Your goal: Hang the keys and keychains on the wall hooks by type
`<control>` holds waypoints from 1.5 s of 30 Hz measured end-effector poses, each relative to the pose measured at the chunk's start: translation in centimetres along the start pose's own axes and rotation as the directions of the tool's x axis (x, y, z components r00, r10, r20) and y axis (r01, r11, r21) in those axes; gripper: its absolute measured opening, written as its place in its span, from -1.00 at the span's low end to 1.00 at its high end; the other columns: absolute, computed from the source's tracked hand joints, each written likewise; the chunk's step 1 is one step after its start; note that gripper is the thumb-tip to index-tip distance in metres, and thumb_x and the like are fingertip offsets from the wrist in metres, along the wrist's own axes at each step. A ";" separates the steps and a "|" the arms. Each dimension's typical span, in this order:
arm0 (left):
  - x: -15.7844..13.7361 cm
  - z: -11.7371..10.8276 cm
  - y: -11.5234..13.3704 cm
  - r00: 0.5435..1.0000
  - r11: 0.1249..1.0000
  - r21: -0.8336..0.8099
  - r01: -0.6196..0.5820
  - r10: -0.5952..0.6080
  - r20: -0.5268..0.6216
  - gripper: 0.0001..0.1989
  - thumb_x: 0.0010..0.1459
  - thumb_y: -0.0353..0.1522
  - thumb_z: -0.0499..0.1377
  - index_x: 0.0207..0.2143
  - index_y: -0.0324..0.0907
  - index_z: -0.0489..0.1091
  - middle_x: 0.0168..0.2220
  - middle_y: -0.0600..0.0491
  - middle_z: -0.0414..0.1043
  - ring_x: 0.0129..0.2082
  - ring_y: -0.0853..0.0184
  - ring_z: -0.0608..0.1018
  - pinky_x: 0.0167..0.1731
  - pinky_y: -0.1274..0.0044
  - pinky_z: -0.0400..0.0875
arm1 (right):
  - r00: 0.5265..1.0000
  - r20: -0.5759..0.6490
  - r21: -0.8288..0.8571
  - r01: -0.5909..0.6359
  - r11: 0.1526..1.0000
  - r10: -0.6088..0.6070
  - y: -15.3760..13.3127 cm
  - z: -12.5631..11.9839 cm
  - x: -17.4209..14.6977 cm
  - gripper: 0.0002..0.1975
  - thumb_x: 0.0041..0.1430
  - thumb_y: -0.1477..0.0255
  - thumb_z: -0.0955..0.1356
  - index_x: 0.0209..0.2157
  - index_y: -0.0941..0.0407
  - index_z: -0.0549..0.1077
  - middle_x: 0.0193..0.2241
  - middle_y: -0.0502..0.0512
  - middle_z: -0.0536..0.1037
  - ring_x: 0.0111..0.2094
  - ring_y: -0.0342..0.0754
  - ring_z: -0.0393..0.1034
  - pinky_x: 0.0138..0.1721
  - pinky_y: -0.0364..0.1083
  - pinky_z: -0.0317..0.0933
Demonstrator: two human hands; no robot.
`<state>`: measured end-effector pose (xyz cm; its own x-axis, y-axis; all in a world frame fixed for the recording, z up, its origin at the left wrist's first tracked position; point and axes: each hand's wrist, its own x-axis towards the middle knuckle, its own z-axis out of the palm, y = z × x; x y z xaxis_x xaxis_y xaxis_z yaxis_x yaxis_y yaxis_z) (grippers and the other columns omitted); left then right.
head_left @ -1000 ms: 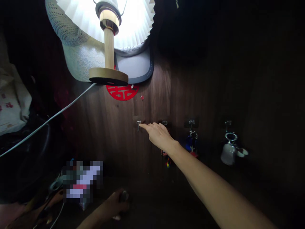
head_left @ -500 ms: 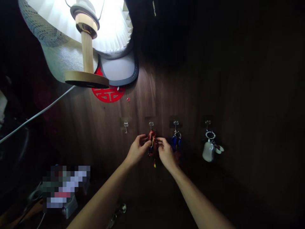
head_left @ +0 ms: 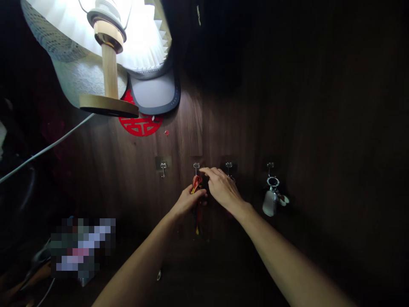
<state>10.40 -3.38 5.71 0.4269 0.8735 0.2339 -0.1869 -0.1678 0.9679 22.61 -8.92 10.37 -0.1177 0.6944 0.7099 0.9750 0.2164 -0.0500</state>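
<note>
My left hand (head_left: 188,201) is closed around a small red and yellow corded trinket (head_left: 197,184), with the thumb laid across its front. The trinket's top meets the second small metal hook (head_left: 196,165) from the left on the dark wood-grain wall; whether it hangs from the hook cannot be made out. Strands with a yellow end (head_left: 197,231) dangle beneath the hand. Just right of that hook is my right hand (head_left: 220,185), holding nothing visible, its index finger stretched towards the hook. Behind it, the third hook (head_left: 228,164) carries a ring mostly hidden by the hand.
A bare hook (head_left: 163,166) is at left. The rightmost hook (head_left: 270,165) holds a ring with a whitish pendant (head_left: 270,204). A lit lamp (head_left: 111,72), its white cable (head_left: 57,143), caps (head_left: 155,91) and a red paper cut-out (head_left: 142,125) occupy the upper left.
My right hand has left the trinket's side and moved up towards the hook, its index finger extended. My left hand has closed further around the trinket. The whole view has shifted slightly.
</note>
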 end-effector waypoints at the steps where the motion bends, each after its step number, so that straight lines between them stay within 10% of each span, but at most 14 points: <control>1: -0.2 0.0 -0.1 1.000 1.000 -0.014 0.015 -0.014 0.007 -0.73 -0.10 -0.30 0.27 -0.35 -0.22 0.31 -0.52 0.12 0.42 -0.61 0.47 0.44 -0.56 0.61 0.34 | 1.000 0.020 -0.043 0.015 0.999 -0.014 -0.1 -0.2 0.3 -0.52 0.13 0.66 0.15 0.04 0.01 0.31 -0.17 0.09 0.46 -0.13 -0.01 0.29 -0.16 -0.09 0.15; 15: -2.1 0.2 6.5 0.994 0.985 -0.169 0.022 -0.003 0.110 -0.77 -0.09 -0.25 0.25 -0.44 -0.21 0.33 -0.56 0.20 0.33 -0.73 0.61 0.28 -0.71 0.71 0.21 | 0.993 0.120 -0.101 -0.012 0.995 0.024 -0.1 -0.1 1.1 -0.51 0.16 0.63 0.15 0.10 0.00 0.26 -0.15 0.11 0.49 -0.10 0.02 0.29 -0.13 -0.05 0.11; 21: -6.9 -3.3 -2.6 0.934 0.895 0.317 0.313 -0.351 0.069 -0.80 -0.10 -0.26 0.22 -0.46 -0.20 0.36 -0.67 0.24 0.24 -0.71 0.51 0.30 -0.69 0.66 0.16 | 0.976 -0.210 0.189 0.089 0.978 -0.048 2.1 -0.1 -1.2 -0.49 0.07 0.69 0.14 0.01 0.03 0.34 -0.24 0.06 0.50 -0.17 -0.05 0.35 -0.11 -0.07 0.20; 24: -9.5 -5.9 -8.1 0.923 0.780 0.549 0.301 -0.383 0.038 -0.77 -0.18 -0.36 0.24 -0.36 -0.20 0.42 -0.58 0.21 0.33 -0.57 0.43 0.41 -0.58 0.64 0.22 | 0.865 -0.483 0.354 0.054 0.934 0.134 4.7 0.1 -3.0 -0.61 0.07 0.65 0.13 -0.16 0.08 0.41 -0.28 0.09 0.47 -0.20 -0.05 0.36 -0.10 -0.04 0.22; 28: -9.0 -6.8 -8.8 0.938 0.690 0.682 0.243 -0.346 0.016 -0.77 -0.17 -0.31 0.24 -0.40 -0.23 0.43 -0.53 0.13 0.42 -0.42 0.27 0.49 -0.47 0.57 0.29 | 0.777 -0.453 0.550 -0.143 0.823 0.438 7.8 1.7 -4.6 -0.59 -0.08 0.65 0.14 -0.19 0.12 0.37 -0.22 0.14 0.46 -0.25 -0.03 0.38 -0.20 0.01 0.28; 36: -0.7 3.2 -0.5 0.988 0.969 0.204 -0.136 0.147 -0.038 -0.65 -0.06 -0.34 0.26 -0.17 -0.22 0.39 -0.12 -0.05 0.46 -0.09 0.28 0.46 -0.09 0.56 0.30 | 0.826 -0.018 0.807 -0.321 0.496 0.563 7.9 4.0 -4.9 -0.56 -0.12 0.61 0.14 -0.13 0.16 0.33 -0.30 0.13 0.53 -0.29 -0.06 0.44 -0.27 -0.07 0.31; 45: 2.3 10.7 -0.3 0.998 1.000 -0.011 -0.020 0.020 0.055 -0.65 -0.08 -0.14 0.27 -0.38 -0.23 0.37 -0.60 0.17 0.33 -0.62 0.47 0.40 -0.59 0.65 0.31 | 0.925 0.063 0.450 -0.362 0.816 0.376 7.3 -1.1 -5.9 -0.67 -0.06 0.70 0.17 -0.36 0.13 0.46 -0.45 0.08 0.53 -0.34 -0.04 0.41 -0.33 -0.15 0.18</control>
<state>20.88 -6.18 6.90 0.4714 0.8432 0.2583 -0.2053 -0.1800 0.9620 30.64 -12.16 6.55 0.2456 0.7666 0.5934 0.7538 0.2339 -0.6141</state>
